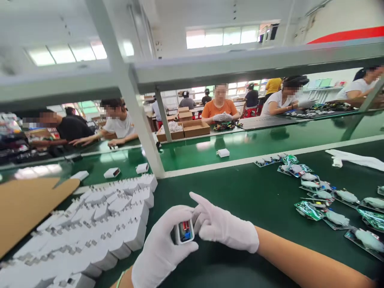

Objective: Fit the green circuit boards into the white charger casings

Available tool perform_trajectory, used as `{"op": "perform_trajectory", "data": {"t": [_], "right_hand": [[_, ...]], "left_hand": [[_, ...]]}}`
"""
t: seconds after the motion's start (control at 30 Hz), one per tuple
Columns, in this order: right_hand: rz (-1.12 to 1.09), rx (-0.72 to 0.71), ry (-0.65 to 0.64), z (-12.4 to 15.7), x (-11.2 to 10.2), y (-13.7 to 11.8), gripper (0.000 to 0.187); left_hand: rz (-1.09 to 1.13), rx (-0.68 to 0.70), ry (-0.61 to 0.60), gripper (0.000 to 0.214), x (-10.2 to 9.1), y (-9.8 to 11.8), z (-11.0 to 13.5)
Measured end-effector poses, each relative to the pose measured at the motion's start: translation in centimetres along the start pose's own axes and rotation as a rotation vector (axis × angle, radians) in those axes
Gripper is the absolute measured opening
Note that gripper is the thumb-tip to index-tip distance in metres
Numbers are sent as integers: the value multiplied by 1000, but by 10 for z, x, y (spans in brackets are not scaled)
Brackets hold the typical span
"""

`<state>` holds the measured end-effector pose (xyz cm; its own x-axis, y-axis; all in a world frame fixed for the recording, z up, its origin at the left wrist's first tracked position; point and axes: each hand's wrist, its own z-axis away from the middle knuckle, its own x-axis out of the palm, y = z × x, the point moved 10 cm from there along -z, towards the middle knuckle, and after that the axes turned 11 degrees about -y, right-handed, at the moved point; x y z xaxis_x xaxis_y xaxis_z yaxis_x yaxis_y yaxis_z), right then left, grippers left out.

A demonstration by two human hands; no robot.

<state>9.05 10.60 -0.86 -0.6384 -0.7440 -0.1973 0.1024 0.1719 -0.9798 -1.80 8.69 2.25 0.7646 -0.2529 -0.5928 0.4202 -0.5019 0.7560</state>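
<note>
The left hand (160,248) holds a white charger case (183,232) firm in its curled fingers (177,214), and the right hand (225,226) pinches the top corner to keep it steady, above the green surface (240,192) beside a pile of cases (99,228).

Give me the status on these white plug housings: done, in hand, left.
Done, it seems: the rows of white housings stacked at the left. In hand: one white housing, coloured parts showing in its open face, gripped by the left hand and touched by the right hand. Left: the green circuit boards lying on the green mat.
</note>
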Motion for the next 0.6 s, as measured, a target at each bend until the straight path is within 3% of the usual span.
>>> {"op": "perform_trajectory", "data": {"t": [0.1, 0.17, 0.23, 0.3, 0.37, 0.47, 0.6], "right_hand": [[484, 33, 78, 2, -15, -7, 108], [767, 14, 89, 2, -15, -15, 99], [993, -8, 70, 0, -10, -19, 83], [1141, -26, 49, -1, -5, -20, 73], [1211, -40, 25, -1, 0, -21, 69], [1252, -26, -14, 0, 0, -21, 62], [1251, 41, -52, 0, -9, -22, 56]], "left_hand": [[-166, 35, 17, 39, -22, 9, 6], [-268, 112, -24, 39, -32, 31, -2], [-436, 125, -78, 33, -36, 55, -28], [-692, 13, -156, 22, -30, 62, -72], [-909, -109, -316, 20, -12, 48, -124], [-1020, -170, -375, 21, 8, 13, -193], [-1163, -226, -459, 24, 29, -35, -242]]}}
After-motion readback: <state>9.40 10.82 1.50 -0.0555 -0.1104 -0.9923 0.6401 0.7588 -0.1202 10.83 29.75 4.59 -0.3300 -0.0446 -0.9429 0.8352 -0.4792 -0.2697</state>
